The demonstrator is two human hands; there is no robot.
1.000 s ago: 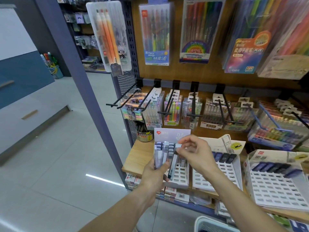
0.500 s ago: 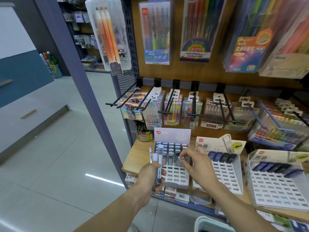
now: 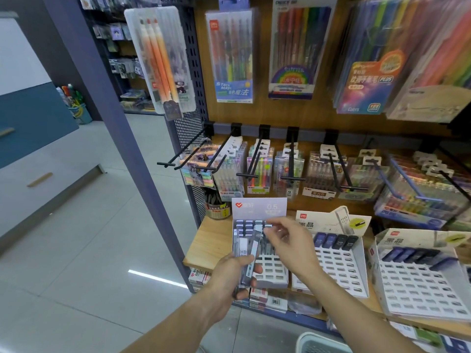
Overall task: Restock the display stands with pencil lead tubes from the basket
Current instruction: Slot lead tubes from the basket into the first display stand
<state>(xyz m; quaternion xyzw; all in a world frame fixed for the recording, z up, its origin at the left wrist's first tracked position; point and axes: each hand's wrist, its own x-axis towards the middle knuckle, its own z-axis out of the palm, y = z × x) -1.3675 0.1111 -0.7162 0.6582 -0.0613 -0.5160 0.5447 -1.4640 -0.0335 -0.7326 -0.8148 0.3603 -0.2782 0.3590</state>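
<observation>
Left hand (image 3: 230, 275) grips a bunch of slim, clear rectangular plastic lead tubes (image 3: 248, 258), upright, one marked HB. Right hand (image 3: 289, 240), fingers (image 3: 270, 229) curled, pinches one tube top over the left display stand (image 3: 270, 272), a white gridded card tray on the wooden shelf (image 3: 209, 247). Mesh basket (image 3: 321, 343) rim at bottom edge.

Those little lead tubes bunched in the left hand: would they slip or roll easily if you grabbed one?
Probably slippery: the lead tubes look like smooth, glossy plastic. Likely stiff and light too, since the left hand holds several upright at once without visible strain. They look flat-sided rather than round, so one laid down would more likely slide than roll, though blur makes that uncertain.
</observation>
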